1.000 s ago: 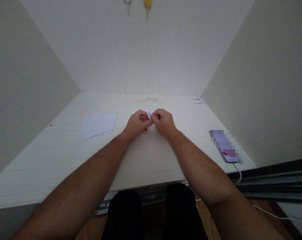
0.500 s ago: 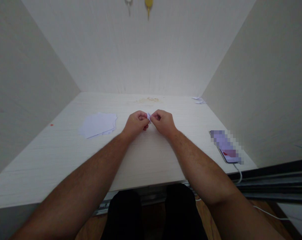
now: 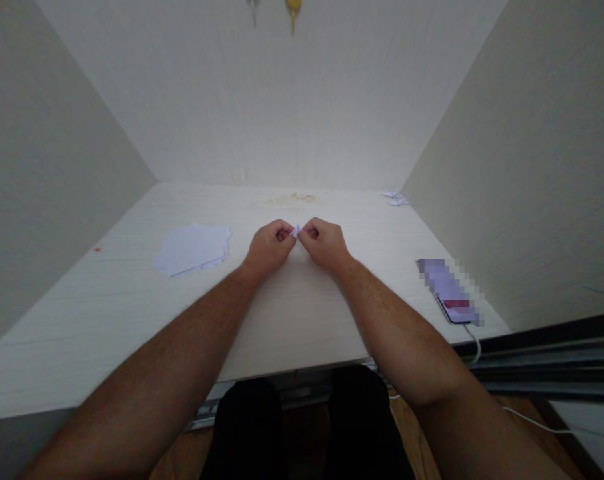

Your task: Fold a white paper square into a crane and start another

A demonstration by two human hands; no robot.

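Note:
Between my two hands, above the middle of the white table, is a small folded piece of paper [image 3: 297,231]. My left hand [image 3: 272,245] pinches its left side between thumb and fingers. Opposite it, my right hand [image 3: 325,241] pinches the right side the same way. The fingers hide most of the paper, so its folded shape cannot be made out. Left of my left hand lies a loose stack of white paper sheets [image 3: 195,250], with uneven edges.
Several folded paper pieces [image 3: 396,199] lie at the table's back right corner. A phone [image 3: 447,290] with a white cable [image 3: 477,347] rests near the right edge. Walls enclose the table [image 3: 292,320] at the back and both sides. Crumb-like marks [image 3: 297,198] show near the back wall.
The fingertips have shifted slightly on the small paper, and less of its flat face shows now. The whole view has moved a little; the stack and phone stay put.

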